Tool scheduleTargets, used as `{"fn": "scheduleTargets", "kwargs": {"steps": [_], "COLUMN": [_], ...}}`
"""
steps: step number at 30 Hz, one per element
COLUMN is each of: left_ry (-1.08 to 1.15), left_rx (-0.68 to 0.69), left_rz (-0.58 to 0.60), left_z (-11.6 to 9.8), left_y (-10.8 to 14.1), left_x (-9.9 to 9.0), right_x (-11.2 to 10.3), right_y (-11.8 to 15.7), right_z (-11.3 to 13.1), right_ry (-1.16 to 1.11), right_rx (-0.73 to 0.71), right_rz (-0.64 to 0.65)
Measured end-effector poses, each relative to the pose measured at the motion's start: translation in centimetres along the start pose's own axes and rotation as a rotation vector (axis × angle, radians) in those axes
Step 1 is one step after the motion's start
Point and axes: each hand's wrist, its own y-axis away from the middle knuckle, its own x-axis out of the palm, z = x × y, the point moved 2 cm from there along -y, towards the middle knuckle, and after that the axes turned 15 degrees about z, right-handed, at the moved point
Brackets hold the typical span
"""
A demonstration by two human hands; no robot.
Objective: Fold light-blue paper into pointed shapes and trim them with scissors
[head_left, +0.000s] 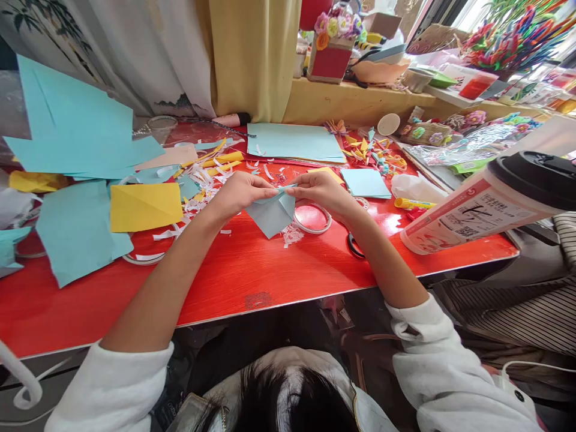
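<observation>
Above the middle of the red table, the left hand and the right hand pinched a folded piece of pale blue paper at its upper edge, thumbs and fingertips pressed together and nearly meeting. Its pointed lower end hung toward the near side of the table. Just beside it, under the right hand, lay a white ring-shaped roll, and a black loop showed by the right forearm. Left of the left hand were white paper shreds and a creased yellow sheet, with a larger blue sheet near that. Beyond the hands lay a stack of blue sheets; to its right, small yellow and blue paper pieces sat in a heap.

Farther right, a paper cup leaned across the view, its black lid on, so what it held could not be seen. On the ledge behind, a red-fronted box carried knitted-looking flowers at its top. A peach bowl beside it held a grey-blue item, hard to make out. Toward the window, a bunch of colourful fuzzy stems fanned out, its holder mostly hidden.
</observation>
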Motion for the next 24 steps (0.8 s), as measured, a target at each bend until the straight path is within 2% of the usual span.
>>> {"fn": "scheduleTargets", "kwargs": {"steps": [6,11,15,19,24], "left_ry": [-0.02,0.003,0.019,0.018,0.01], "left_rx": [0.0,-0.018,-0.03,-0.007,0.002], "left_rz": [0.01,0.01,0.004,-0.01,0.01], "left_z": [-0.26,-0.08,0.25,0.38,0.4], "left_y": [0.1,0.03,-0.18,-0.35,-0.38], "left_x": [0.21,0.16,0.1,0.26,0.43], "right_x": [0.27,0.19,0.3,0.39,0.17], "right_y": [-0.2,-0.46,-0.42,-0.38,-0.59], "right_z": [-0.03,-0.57,-0.48,-0.36,-0.72], "right_ry": [0.049,0.237,0.219,0.177,0.272], "right_rx": [-0.021,-0.068,-0.099,-0.051,-0.063], "right_rz": [-0.08,-0.161,-0.128,-0.092,-0.138]}}
